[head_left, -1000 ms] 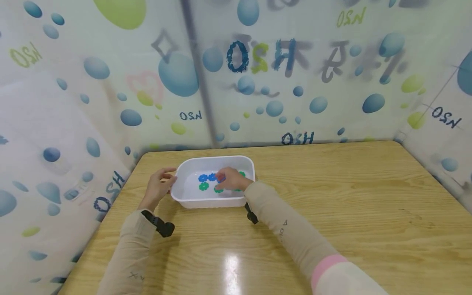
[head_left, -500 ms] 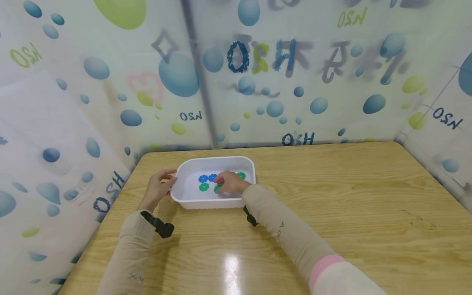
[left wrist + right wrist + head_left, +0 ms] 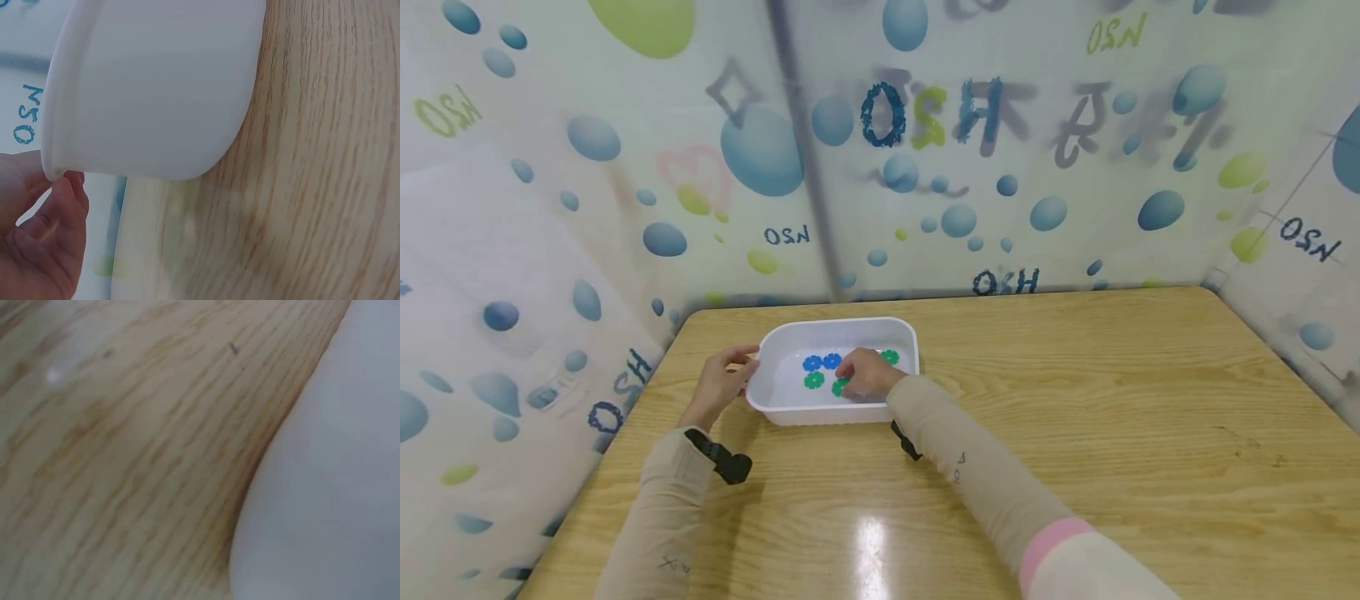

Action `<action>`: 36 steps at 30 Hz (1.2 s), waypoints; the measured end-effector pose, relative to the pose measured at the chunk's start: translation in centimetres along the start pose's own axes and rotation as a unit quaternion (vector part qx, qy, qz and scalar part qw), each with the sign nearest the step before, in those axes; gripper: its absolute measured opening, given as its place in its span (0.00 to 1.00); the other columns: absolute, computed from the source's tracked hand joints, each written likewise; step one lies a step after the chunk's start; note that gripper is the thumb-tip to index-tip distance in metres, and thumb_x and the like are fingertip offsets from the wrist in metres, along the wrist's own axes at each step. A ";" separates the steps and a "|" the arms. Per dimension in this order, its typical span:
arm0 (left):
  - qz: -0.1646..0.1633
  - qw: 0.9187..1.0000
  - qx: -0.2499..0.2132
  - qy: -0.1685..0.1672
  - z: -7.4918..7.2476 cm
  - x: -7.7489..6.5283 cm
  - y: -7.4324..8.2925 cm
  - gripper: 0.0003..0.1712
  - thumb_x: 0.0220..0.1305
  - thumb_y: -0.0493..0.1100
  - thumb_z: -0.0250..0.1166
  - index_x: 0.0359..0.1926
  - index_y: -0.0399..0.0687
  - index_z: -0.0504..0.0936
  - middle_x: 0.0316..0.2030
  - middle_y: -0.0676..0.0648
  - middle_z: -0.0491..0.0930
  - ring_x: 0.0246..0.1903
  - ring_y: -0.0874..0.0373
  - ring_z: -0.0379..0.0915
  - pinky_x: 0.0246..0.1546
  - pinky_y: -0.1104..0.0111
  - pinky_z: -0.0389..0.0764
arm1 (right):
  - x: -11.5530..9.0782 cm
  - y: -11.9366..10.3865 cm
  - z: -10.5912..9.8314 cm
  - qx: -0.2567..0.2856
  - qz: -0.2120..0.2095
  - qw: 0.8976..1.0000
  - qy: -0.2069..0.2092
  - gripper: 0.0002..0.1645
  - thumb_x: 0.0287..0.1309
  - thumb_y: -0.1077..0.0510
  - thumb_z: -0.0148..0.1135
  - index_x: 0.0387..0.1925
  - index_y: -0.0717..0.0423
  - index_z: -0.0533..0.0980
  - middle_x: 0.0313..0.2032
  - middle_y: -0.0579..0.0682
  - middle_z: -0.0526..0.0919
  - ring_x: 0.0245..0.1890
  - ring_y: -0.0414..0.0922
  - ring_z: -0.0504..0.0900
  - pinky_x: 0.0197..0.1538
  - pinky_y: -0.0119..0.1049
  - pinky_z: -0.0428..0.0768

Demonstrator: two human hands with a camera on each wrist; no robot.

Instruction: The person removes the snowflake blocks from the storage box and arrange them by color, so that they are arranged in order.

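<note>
A white plastic tub [image 3: 805, 415] stands on the table, holding small flower-shaped pieces. My left hand [image 3: 721, 385] pinches its left rim between thumb and fingers, which the left wrist view shows close up on the tub's corner [image 3: 150, 112]. Inside the tub, my right hand [image 3: 871, 372] has its fingers bent down over a green flower-shaped piece [image 3: 839, 387], partly covered by the fingertips. Two blue pieces [image 3: 812, 363] lie to the left in a row, above another green piece [image 3: 814, 380]. One more green piece [image 3: 889, 357] shows behind the right hand, which hides the floor beneath it.
The wooden table [image 3: 1075, 400] extends to the right and toward the front. A printed curtain [image 3: 925, 208] hangs behind its far edge and along the left side. The right wrist view has only tabletop and the tub's outer wall [image 3: 325, 500].
My right hand has drawn its fingers together and shifted slightly left, the green piece under it sliding a little left too. A blue piece is now covered. The left hand stays at the rim.
</note>
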State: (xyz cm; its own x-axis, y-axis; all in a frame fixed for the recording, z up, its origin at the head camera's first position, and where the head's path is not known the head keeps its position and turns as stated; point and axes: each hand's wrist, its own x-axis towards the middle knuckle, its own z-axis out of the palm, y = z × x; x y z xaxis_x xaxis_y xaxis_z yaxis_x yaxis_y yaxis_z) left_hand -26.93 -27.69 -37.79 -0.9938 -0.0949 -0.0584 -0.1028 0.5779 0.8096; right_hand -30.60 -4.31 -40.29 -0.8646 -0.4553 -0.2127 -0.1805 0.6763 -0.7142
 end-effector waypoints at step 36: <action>-0.007 1.000 0.012 -0.009 -0.1 0.0 0.1 0.22 0.64 0.40 0.52 0.59 0.39 0.66 0.46 0.37 0.65 0.35 0.51 0.67 0.26 0.74 0.74 | -0.1 -0.1 -0.7 0.006 -0.030 0.999 -0.015 0.08 0.47 0.66 0.63 0.31 0.58 0.74 0.28 0.48 0.73 0.31 0.41 0.70 0.35 0.28 0.71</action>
State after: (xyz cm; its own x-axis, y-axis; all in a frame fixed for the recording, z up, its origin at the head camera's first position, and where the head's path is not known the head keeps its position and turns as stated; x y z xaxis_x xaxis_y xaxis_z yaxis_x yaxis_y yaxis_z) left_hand -26.94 -27.75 -37.66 -0.9929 -0.0887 -0.0796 -0.1169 0.5959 0.7945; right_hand -30.81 -3.85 -39.72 -0.8382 -0.5121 -0.1879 -0.2260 0.6395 -0.7348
